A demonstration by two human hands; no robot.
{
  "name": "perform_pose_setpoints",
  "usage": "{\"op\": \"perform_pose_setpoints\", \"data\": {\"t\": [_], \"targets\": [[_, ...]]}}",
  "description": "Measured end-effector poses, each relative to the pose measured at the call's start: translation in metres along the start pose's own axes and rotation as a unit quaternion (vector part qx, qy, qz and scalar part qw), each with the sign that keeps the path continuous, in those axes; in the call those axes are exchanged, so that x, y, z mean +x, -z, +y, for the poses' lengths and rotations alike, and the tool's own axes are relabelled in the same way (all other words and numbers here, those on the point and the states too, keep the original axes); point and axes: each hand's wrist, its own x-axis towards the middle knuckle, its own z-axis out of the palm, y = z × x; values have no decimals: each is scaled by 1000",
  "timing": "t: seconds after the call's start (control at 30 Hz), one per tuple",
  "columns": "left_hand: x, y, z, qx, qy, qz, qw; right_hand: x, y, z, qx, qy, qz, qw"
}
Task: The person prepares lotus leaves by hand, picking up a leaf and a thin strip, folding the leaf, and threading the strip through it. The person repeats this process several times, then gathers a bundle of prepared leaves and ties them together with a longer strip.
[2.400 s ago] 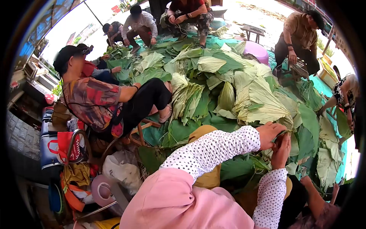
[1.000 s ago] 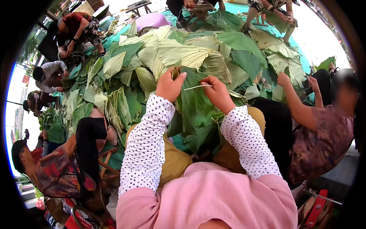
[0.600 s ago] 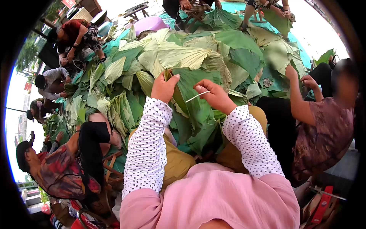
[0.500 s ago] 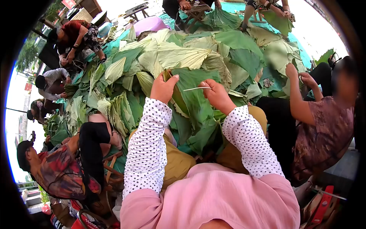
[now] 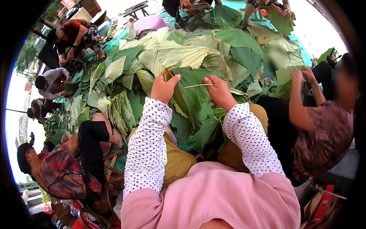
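My left hand (image 5: 164, 87) is closed, thumb and fingers pinching the gathered top of some large green lotus leaves (image 5: 196, 95). The leaves hang down in folds in front of my knees. Opposite it, my right hand (image 5: 220, 91) pinches a thin, pale, slightly bent rod (image 5: 196, 86), whose free end points left toward the leaves. Whether the rod is a needle or a stiff strand I cannot tell. A gap separates its tip from my left hand.
A big heap of lotus leaves (image 5: 171, 55) covers the ground ahead on a teal sheet (image 5: 303, 49). Several people sit around it, including one close on my right (image 5: 324, 133) and one on my left (image 5: 65, 171). A pink-purple bundle (image 5: 150, 23) lies behind the heap.
My right hand has shifted slightly, and the rod in it sits a little higher and further right. The person on my right has lowered their hands onto a leaf.
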Motion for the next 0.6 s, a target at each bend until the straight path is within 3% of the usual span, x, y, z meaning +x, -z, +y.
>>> {"op": "perform_pose_setpoints", "data": {"t": [0.33, 0.6], "targets": [[-13, -11, -1, 49, -17, -6, 999, 13, 15, 7, -138, 49, 154, 977], [-19, -18, -9, 99, -57, -35, 993, 15, 14, 8, -181, 60, 178, 965]]}}
